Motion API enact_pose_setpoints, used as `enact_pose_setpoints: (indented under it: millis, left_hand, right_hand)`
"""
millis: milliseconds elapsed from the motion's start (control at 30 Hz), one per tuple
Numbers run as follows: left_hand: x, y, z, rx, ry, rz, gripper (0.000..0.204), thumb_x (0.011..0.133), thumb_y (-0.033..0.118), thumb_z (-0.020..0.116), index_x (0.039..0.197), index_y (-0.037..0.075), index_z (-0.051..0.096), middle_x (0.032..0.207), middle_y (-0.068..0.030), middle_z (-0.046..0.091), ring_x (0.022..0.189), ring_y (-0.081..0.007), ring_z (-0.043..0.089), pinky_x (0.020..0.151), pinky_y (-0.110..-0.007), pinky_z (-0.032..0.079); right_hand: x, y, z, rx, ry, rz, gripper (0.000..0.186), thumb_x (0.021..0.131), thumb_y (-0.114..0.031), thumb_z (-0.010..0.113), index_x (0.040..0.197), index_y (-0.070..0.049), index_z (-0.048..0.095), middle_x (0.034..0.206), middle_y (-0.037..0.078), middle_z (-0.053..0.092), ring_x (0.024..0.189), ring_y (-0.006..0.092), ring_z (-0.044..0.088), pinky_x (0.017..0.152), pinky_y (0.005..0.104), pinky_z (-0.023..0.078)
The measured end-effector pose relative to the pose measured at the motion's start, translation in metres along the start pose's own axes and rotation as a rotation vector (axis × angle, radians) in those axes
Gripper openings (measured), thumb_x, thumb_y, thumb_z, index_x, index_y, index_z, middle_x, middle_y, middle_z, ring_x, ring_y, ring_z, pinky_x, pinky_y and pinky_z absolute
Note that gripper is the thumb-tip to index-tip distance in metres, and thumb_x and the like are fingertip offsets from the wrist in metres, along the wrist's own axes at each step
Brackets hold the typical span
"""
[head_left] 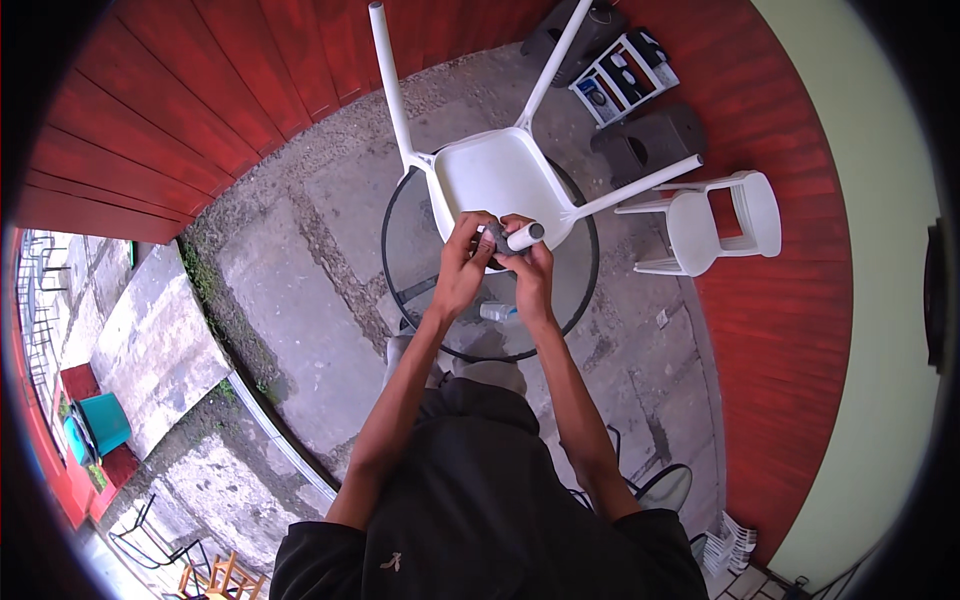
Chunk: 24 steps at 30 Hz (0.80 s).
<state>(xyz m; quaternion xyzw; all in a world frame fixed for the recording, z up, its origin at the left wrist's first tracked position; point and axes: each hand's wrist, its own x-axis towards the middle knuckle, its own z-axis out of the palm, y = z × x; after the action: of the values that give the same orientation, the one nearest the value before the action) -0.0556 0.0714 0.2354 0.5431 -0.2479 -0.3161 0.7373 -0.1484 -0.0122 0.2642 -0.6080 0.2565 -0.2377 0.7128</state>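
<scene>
A white plastic chair (pixel 495 180) lies upside down on a round glass table (pixel 402 290), legs pointing up and outward. Its nearest leg (pixel 520 238) rises toward me between my hands. My left hand (pixel 463 268) pinches a small dark grey wad (pixel 497 236), perhaps a cloth or pad, against the side of this leg. From the other side, my right hand (pixel 533 272) has its fingers curled around the same leg, close below its tip. Part of the wad is hidden by my fingers. A small clear plastic container (pixel 495 311) lies on the glass nearer to me.
Another white chair (pixel 692 232) stands right, by the red wall (pixel 775 330). Behind are dark speaker-like boxes (pixel 655 142) and a white rack (pixel 625 78) of small items. A teal bin (pixel 102 424) sits far left, beyond a metal floor edge (pixel 280 440). The concrete floor is uneven.
</scene>
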Motion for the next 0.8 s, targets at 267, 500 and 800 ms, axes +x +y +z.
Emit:
enact_pose_setpoints:
  millis: [267,500,800]
  left_hand:
    - [0.001,-0.005,0.007,-0.018,0.046,0.04,0.013,0.102,0.005,0.048,0.107,0.002,0.06,0.114,-0.0046,0.056,0.099,-0.0159,0.055,0.085,-0.028,0.044]
    - [0.019,-0.031,-0.011,-0.467,-0.167,-0.205,0.019,0.097,0.02,0.053,0.1,0.004,0.062,0.108,-0.0014,0.057,0.1,-0.0118,0.053,0.089,-0.025,0.04]
    - [0.012,-0.045,0.004,-0.608,0.032,-0.335,0.051,0.096,0.029,0.059,0.137,0.0,0.047,0.124,-0.0103,0.058,0.114,-0.0193,0.058,0.099,-0.032,0.047]
  right_hand:
    - [0.002,-0.004,0.008,0.105,-0.006,-0.109,0.049,0.076,-0.001,0.059,0.123,-0.006,0.049,0.133,0.01,0.047,0.115,0.0183,0.053,0.102,0.0317,0.041]
    - [0.018,0.014,0.021,-0.139,0.182,-0.22,0.033,0.085,-0.006,0.078,0.097,-0.005,0.048,0.114,0.011,0.057,0.106,0.0179,0.058,0.092,0.0321,0.047]
    - [0.019,0.005,0.01,-0.219,0.088,-0.211,0.032,0.092,-0.004,0.07,0.121,-0.001,0.057,0.107,0.009,0.071,0.106,0.0159,0.062,0.097,0.033,0.048]
